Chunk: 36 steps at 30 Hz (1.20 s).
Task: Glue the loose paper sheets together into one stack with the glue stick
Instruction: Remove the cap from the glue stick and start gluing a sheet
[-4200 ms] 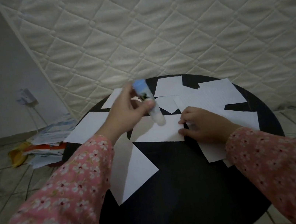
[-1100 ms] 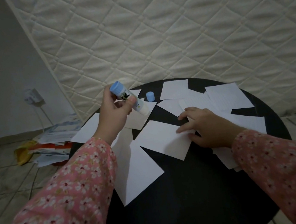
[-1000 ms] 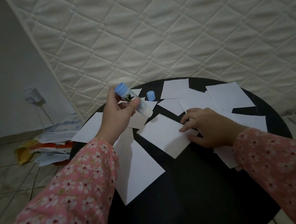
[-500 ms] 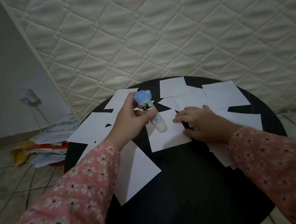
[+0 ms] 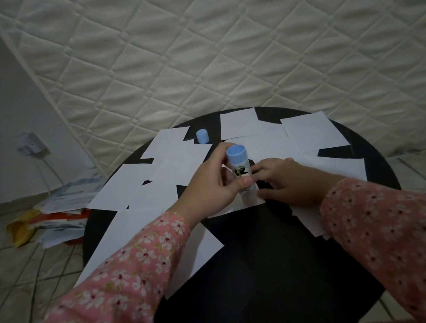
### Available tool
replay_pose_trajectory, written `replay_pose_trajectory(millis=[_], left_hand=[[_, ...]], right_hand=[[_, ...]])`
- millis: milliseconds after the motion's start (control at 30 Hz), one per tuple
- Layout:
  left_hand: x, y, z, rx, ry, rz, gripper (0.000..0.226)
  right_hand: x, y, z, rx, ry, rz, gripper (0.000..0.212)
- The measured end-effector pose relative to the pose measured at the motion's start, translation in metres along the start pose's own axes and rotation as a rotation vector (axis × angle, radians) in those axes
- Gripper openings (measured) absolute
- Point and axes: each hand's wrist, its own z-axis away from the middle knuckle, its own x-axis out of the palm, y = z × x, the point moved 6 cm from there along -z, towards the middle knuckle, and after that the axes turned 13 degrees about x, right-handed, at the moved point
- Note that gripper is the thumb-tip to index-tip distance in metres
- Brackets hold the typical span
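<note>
Long pink sleeves [image 5: 121, 296] (both arms) printed with small white flowers.

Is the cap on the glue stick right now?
No, the blue cap stands by itself on the far side of the table, apart from the glue stick gripped in the left hand.

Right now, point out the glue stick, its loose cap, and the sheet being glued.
glue stick [image 5: 241, 173]: head view, on the labelled barrel.
cap [image 5: 202, 136]: head view, on its blue side wall.
sheet being glued [image 5: 230, 208]: head view, on its near edge below the left hand [image 5: 210, 187].
</note>
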Motion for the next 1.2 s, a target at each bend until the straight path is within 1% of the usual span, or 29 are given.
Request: replay_pose_trajectory(millis=[100, 233, 333, 700, 1133, 1167, 1200], left_hand=[[0.0, -0.001, -0.001, 0.001, -0.013, -0.002, 0.039], [0.003, 0.001, -0.005, 0.002, -0.093, -0.058, 0.038], [0.0, 0.003, -0.005, -0.016, -0.116, -0.06, 0.038], [-0.03, -0.012, 0.014, -0.118, -0.114, -0.05, 0.04], [-0.05, -0.021, 0.028, -0.148, -0.091, -0.089, 0.037], [-0.051, -0.022, 0.028, -0.151, -0.076, -0.071, 0.036], [-0.054, -0.025, 0.028, -0.163, -0.019, -0.01, 0.036]], right_hand=[[0.0, 0.0, 0.0, 0.011, 0.001, 0.0, 0.045], [-0.002, -0.003, 0.001, 0.01, 0.024, -0.006, 0.039], [-0.002, -0.004, 0.002, 0.019, 0.038, -0.02, 0.038], [-0.001, -0.003, 0.001, 0.048, 0.043, 0.002, 0.045], [-0.003, -0.004, 0.002, 0.039, 0.057, 0.001, 0.045], [-0.003, -0.003, 0.002, 0.037, 0.06, -0.001, 0.045], [-0.003, -0.003, 0.003, 0.033, 0.066, -0.009, 0.044]])
